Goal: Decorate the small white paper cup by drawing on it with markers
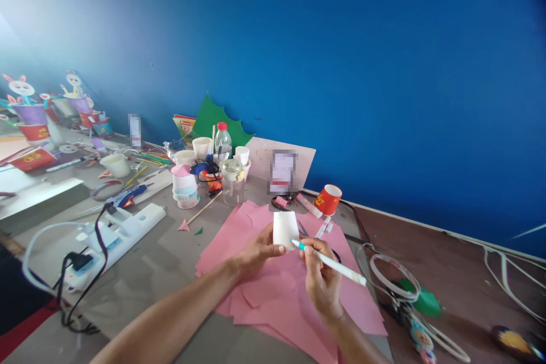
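Note:
My left hand [264, 247] grips a small white paper cup [285, 228] from its left side, thumb across its lower front. A small blue mark shows near the cup's top left. Between the fingers of my right hand [321, 276] is a white marker [341, 270] with a teal tip end, which points at the cup's lower right side. Whether the tip touches the cup I cannot tell. Both hands are above a loose pile of pink paper sheets [256, 287]. Scissors, partly hidden, lie behind my right hand.
A red paper cup [328, 200], a glue stick [309, 205] and a glass jar [232, 183] stand or lie behind the paper. Stacked decorated cups [185, 187] are left of the jar. A white power strip [119, 244] with cords lies left; cables and a lanyard [394, 278] lie right.

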Action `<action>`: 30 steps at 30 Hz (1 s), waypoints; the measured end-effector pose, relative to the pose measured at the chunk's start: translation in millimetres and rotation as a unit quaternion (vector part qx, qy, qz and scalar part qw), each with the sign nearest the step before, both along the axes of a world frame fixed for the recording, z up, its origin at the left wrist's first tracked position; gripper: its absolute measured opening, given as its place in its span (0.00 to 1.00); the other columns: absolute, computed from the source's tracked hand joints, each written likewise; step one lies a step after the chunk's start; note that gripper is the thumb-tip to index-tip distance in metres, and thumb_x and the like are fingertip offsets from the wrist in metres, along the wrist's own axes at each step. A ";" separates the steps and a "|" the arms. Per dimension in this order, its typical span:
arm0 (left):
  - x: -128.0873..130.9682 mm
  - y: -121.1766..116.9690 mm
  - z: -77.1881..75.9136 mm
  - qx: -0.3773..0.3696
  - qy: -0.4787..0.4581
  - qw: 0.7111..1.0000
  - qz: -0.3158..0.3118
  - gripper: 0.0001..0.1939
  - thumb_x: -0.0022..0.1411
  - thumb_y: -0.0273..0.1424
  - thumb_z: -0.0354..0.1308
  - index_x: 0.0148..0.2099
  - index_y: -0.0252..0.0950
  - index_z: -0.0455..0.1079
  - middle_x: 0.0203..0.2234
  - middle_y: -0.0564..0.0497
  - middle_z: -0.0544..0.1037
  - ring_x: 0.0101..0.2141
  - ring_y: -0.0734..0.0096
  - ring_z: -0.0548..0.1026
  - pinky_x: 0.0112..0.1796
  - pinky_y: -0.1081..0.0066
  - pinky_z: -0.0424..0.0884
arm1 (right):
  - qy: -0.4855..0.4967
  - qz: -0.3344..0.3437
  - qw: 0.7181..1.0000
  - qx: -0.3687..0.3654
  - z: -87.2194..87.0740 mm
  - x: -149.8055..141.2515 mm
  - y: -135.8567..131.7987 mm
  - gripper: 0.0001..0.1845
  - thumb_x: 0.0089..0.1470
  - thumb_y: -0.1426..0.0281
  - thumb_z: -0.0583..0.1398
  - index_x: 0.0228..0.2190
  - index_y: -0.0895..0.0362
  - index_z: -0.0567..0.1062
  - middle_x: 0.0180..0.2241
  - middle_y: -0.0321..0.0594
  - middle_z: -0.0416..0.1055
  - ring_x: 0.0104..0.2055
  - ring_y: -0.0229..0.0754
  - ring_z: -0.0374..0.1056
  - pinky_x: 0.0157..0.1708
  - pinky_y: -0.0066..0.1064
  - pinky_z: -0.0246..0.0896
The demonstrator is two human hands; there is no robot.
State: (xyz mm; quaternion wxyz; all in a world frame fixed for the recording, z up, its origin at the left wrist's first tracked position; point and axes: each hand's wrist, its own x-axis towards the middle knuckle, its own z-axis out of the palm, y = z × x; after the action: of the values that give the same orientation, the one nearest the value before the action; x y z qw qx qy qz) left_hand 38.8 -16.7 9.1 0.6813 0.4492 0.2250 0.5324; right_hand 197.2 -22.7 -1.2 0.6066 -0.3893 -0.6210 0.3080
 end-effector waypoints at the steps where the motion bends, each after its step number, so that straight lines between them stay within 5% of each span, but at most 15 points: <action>1: 0.0 0.0 0.2 -0.001 -0.001 1.000 0.001 0.26 0.50 0.34 0.71 0.51 0.35 0.70 0.37 0.48 0.76 0.40 0.63 0.71 0.42 0.68 0.61 | -0.001 -0.002 1.000 0.001 1.1 -0.2 -0.1 0.12 0.62 0.62 0.56 0.33 0.56 0.74 0.31 0.40 0.75 0.25 0.38 0.68 0.24 0.28 0.66; 20: 0.2 -0.2 0.4 -0.040 0.006 0.999 0.017 0.25 0.48 0.34 0.72 0.48 0.36 0.71 0.34 0.49 0.77 0.37 0.64 0.71 0.39 0.69 0.60 | -0.004 0.026 1.000 0.017 3.4 2.3 0.8 0.11 0.62 0.63 0.55 0.30 0.53 0.73 0.30 0.40 0.75 0.34 0.44 0.72 0.33 0.36 0.70; 30: -0.3 0.4 -0.1 -0.023 -0.006 1.000 -0.002 0.28 0.49 0.33 0.72 0.52 0.36 0.70 0.40 0.46 0.78 0.42 0.61 0.73 0.42 0.68 0.62 | 0.058 0.004 0.998 -0.039 -8.3 0.6 1.7 0.13 0.61 0.60 0.57 0.34 0.56 0.75 0.33 0.40 0.74 0.27 0.37 0.67 0.27 0.29 0.67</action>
State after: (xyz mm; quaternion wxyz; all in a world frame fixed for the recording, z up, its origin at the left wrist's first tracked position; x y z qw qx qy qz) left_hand 38.5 -16.3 9.0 0.6937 0.4305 0.2327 0.5284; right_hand 197.8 -21.0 -9.4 0.6251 -0.3914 -0.5737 0.3564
